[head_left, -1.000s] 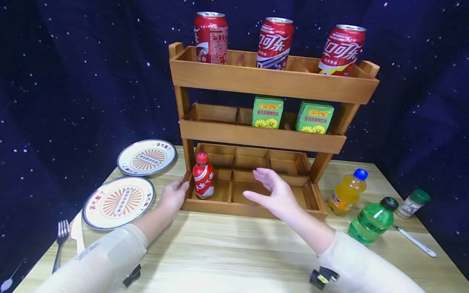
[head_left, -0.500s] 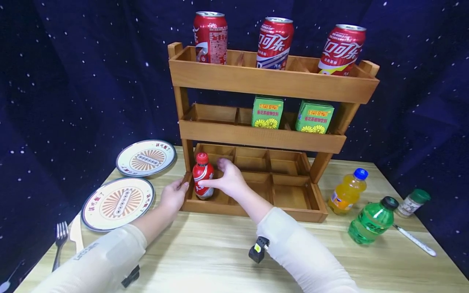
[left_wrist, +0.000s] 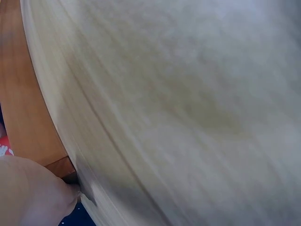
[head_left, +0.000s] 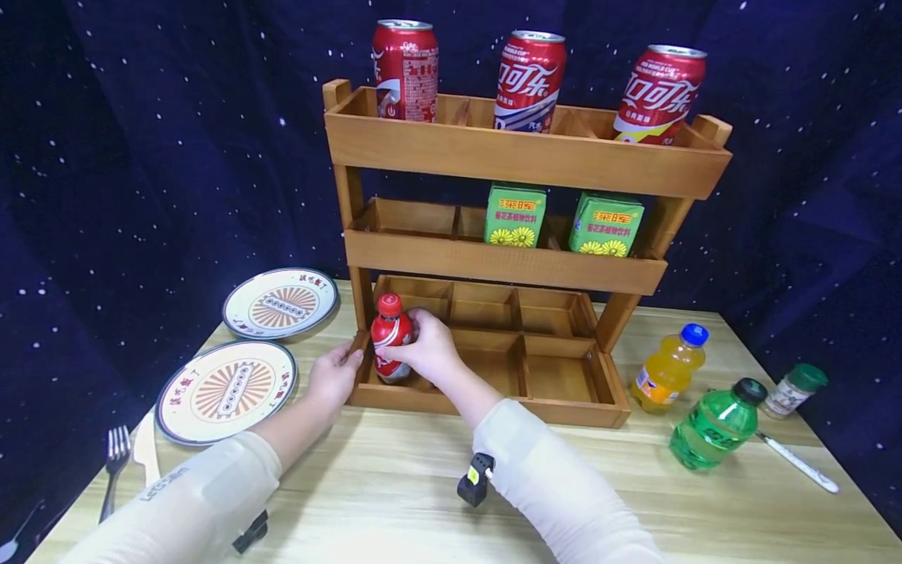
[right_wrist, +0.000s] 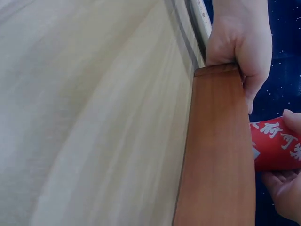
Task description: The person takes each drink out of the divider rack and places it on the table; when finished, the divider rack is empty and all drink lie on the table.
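Red and upright, the bottle [head_left: 390,330] stands in the near-left bottom compartment of the rack [head_left: 507,262]. Your right hand [head_left: 433,348], on its right, curls thumb and fingers round it; your left hand [head_left: 334,377] grips the rack's left side.

Your worn kit: two sets, off-white with black.
Behind your left fingers [head_left: 343,352]: left sleeve [head_left: 204,501], close-fitting, grey lettering [head_left: 165,483] along the forearm; dark unit [head_left: 250,533] beneath. Behind your right fingers [head_left: 424,319]: right sleeve [head_left: 557,482], matching; boxy black unit [head_left: 470,492], yellow label [head_left: 473,475], small white fitting [head_left: 489,474].
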The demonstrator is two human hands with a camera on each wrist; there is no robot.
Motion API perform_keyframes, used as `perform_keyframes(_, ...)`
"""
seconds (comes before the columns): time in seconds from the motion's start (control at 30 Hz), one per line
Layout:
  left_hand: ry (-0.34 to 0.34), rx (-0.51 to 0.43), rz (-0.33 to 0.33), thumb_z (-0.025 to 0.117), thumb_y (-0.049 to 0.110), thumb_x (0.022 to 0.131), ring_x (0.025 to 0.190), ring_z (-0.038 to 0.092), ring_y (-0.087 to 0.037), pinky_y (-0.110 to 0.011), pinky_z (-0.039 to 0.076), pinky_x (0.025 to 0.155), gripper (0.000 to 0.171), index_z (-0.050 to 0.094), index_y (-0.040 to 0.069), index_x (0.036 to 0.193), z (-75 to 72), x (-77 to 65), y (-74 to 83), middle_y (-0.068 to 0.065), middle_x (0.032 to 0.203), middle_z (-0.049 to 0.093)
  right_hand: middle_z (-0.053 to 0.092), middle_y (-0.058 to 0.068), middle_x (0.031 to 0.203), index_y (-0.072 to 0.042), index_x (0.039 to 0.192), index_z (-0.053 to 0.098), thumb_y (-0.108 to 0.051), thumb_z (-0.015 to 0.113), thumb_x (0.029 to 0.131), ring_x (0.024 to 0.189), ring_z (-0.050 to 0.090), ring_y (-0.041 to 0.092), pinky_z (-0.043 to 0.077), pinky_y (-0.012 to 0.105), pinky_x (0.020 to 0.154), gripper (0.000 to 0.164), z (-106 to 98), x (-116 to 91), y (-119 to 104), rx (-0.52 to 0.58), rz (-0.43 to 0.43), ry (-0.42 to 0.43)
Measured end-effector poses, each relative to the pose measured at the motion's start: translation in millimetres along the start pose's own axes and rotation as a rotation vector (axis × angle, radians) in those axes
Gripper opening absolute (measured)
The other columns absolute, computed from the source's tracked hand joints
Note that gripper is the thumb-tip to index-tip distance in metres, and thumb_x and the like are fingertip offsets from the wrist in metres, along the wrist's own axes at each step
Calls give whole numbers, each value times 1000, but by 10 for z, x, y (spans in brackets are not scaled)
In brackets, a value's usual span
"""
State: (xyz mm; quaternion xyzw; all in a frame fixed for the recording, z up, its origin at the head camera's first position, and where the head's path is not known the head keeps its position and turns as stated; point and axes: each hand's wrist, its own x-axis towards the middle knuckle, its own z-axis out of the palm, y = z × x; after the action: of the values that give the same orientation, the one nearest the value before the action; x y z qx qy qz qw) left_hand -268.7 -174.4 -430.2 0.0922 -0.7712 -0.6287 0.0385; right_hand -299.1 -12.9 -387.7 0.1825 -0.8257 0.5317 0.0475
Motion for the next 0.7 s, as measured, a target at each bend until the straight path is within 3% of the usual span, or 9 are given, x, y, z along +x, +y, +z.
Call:
perform_keyframes(0.17, -6, 20, -9, 45, 16, 94, 121, 38, -32, -39, 33, 100, 46, 34, -5, 133, 19, 2, -15, -21, 133, 39, 61, 1, 90, -5, 106, 54, -18, 83, 61, 77, 59, 10, 51, 20, 69, 56, -81, -116, 28, 39, -73, 31)
perform_keyframes(0.4, -15, 17, -22, 45, 18, 94, 125, 33, -30, -38, 28, 103, 48, 31, -4, 135, -6, 20, -14, -20, 136, 34, 61, 10, 104, 1, 113, 52, -4, 80, 64, 91, 60, 18, 49, 30, 82, 57, -642, -467, -485, 173, -178, 15)
perform_keyframes(0.57, -25, 15, -24, 45, 18, 94, 124, 33, -30, -38, 28, 103, 48, 31, -4, 135, -7, 5, 7, -20, 136, 34, 60, 6, 108, -5, 115, 52, -9, 81, 63, 100, 57, 17, 46, 30, 88, 59, -1170, -711, -553, 269, -128, 11)
perform_keyframes(0.7, -18, 25, -22, 45, 18, 94, 124, 33, -30, -38, 27, 103, 48, 31, -3, 135, -19, -4, 8, -20, 136, 35, 59, 12, 111, -3, 120, 49, -3, 78, 67, 100, 57, 24, 47, 34, 86, 61, -1613, -959, -645, 332, -14, 0)
